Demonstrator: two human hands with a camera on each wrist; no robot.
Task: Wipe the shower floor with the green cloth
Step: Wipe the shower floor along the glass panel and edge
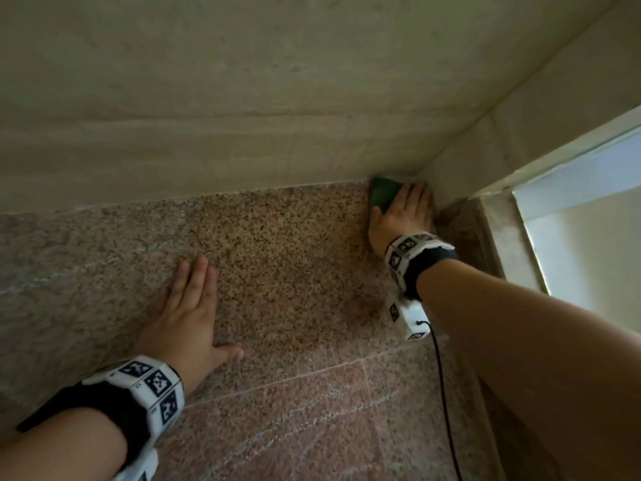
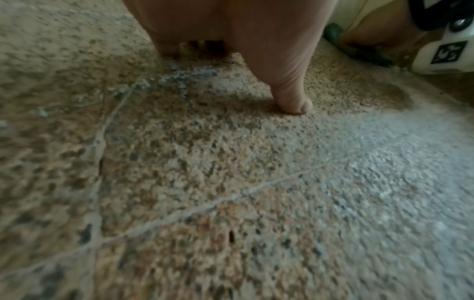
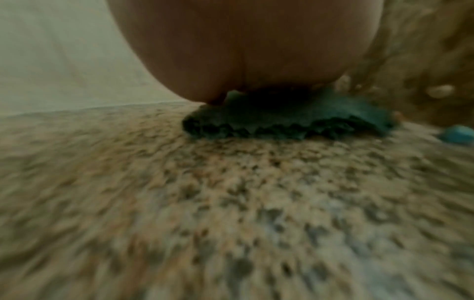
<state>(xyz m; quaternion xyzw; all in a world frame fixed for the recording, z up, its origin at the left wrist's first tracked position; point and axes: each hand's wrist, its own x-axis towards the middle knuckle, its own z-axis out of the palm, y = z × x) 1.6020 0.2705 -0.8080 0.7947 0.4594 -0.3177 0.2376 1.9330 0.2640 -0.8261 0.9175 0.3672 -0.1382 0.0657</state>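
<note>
Beige wall tiles [image 1: 242, 98] meeting floor at rear; stone threshold [image 1: 485, 230] running along rt; small blue object [image 3: 457, 135] lying nr corner, unidentifiable.

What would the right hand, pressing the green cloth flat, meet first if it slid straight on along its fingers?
Probably the beige wall at the corner: the right hand and green cloth already sit almost against it.

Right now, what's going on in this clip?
A person is wiping a speckled stone shower floor. The right hand presses a green cloth flat into the far corner where the floor meets the wall and a stone curb. The left hand lies flat on the floor, fingers straight, apparently as a brace. It holds nothing.
</note>
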